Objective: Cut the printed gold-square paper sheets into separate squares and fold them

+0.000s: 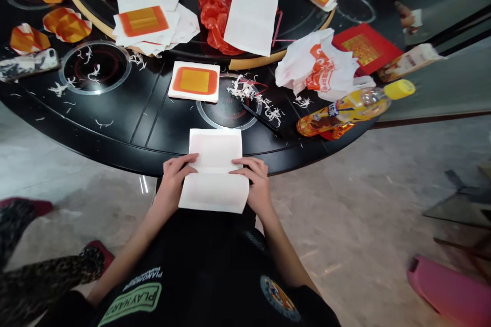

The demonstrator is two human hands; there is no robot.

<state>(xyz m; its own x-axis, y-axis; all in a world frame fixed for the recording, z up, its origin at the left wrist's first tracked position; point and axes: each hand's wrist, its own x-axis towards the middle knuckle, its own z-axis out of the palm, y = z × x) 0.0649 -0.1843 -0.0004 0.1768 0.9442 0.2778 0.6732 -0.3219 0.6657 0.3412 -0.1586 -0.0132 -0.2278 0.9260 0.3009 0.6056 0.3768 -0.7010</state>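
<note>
Creased white paper sheet [214, 149] lies between both hands, held just off the near edge of the round black table [161, 133], above the person's lap, with a crease running across its middle. The left hand [174, 179] grips its left side and the right hand [255, 181] its right side, both closed lightly on the paper, fingers curled over the edges. The step in hand looks like setting or pressing that crease; a further fold would seem to call for one hand to release its edge and lift the far half, though the underside is hidden.

Just ahead on the table, an orange-and-gold square on white paper [194, 82] lies flat. To its right, a black pen [261, 120] and white paper shreds [249, 94] sit on a ringed cooktop plate [230, 112], the nearest loose things beyond the sheet. Further right lie a yellow-capped plastic bottle [345, 112], a white printed plastic bag [318, 66] and a red card with a gold panel [364, 48]. Upper centre holds a red plastic bag [217, 13] and white sheets; folded orange-and-gold pieces [67, 25] lie upper left. Another person's hand [404, 15] shows at upper right, well apart.
</note>
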